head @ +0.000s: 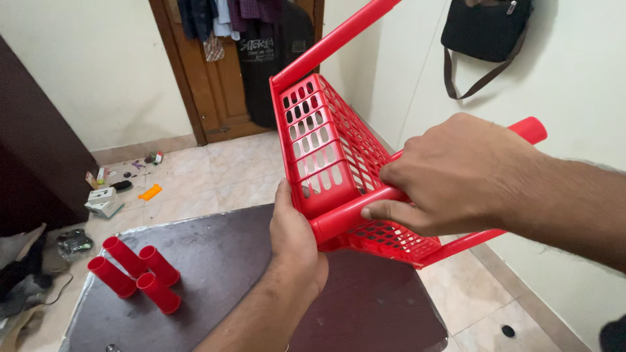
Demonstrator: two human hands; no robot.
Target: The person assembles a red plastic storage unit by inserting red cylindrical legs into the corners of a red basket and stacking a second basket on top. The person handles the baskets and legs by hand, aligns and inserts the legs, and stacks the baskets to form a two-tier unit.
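A red plastic rack shelf (pixel 319 140) with a slotted wall and mesh base is held tilted in the air above a dark table (pixel 222 261). My left hand (pixel 297 238) grips its lower corner from beneath, where a red tube joins it. My right hand (pixel 456 176) is wrapped over a red tube (pixel 531 130) that runs along the shelf's near side. Another red tube (pixel 339 39) sticks up from the far corner toward the top of the view. Several short red tubes (pixel 134 274) lie together on the left part of the table.
A black bag (pixel 486 29) hangs on the wall at right. Clothes hang on a wooden door (pixel 222 85) at the back. Small boxes and odds and ends (pixel 107 195) lie on the tiled floor at left, beside a dark cabinet (pixel 32 163).
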